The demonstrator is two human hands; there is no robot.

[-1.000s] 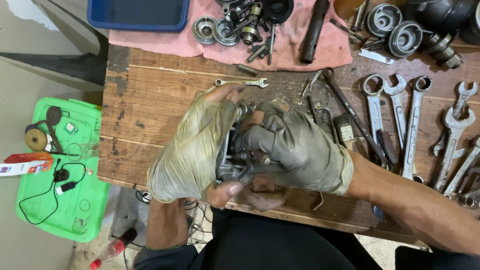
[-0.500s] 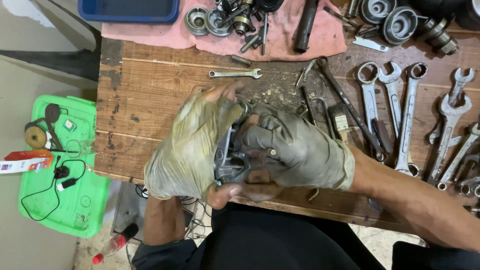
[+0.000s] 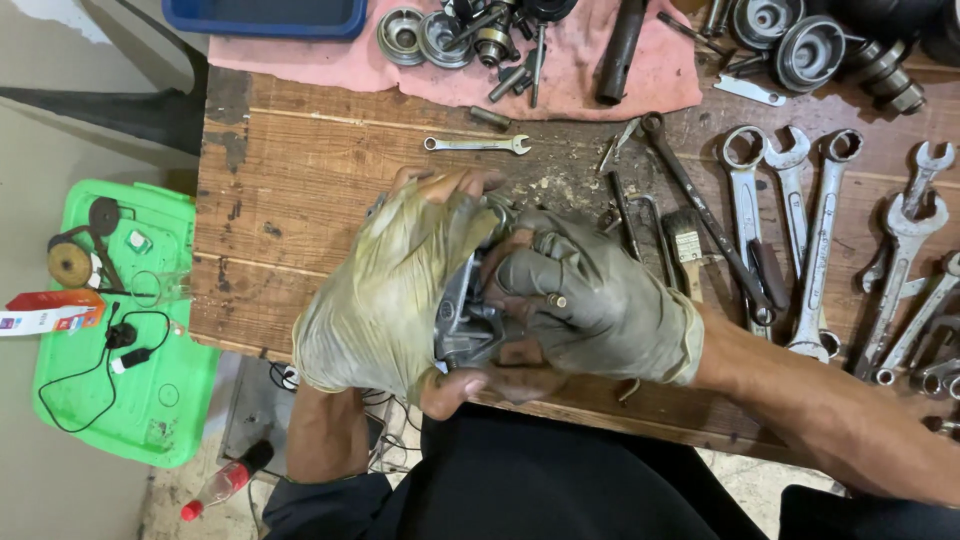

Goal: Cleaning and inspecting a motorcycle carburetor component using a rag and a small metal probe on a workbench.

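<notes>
**Both gloved hands clamped around a small metal part**

Gripped from both sides, the metal part (image 3: 468, 322) sits between the left hand (image 3: 385, 290) and the right hand (image 3: 600, 305), each closed tightly on it, just above the near edge of the wooden workbench (image 3: 300, 200). Both hands wear grimy gloves with the fingertips bare. Most of the part is hidden under the gloves: only a grey, ribbed, greasy stretch shows in the gap between the palms, and its full shape cannot be made out. A small brass-coloured pin or screw head shows against the right glove, though whether it belongs to the part is unclear.

Beyond the hands on the workbench lies a small spanner (image 3: 477, 144), and farther back a pink cloth (image 3: 570, 85) carries bearings and round metal pieces, cut off by the top edge. To the right of the hands lie a paintbrush (image 3: 688, 245) and a row of large spanners (image 3: 800, 240), some cut off at the right edge. Left of the workbench, lower down, stands a green tray (image 3: 150, 400) with a cable and small items.
</notes>
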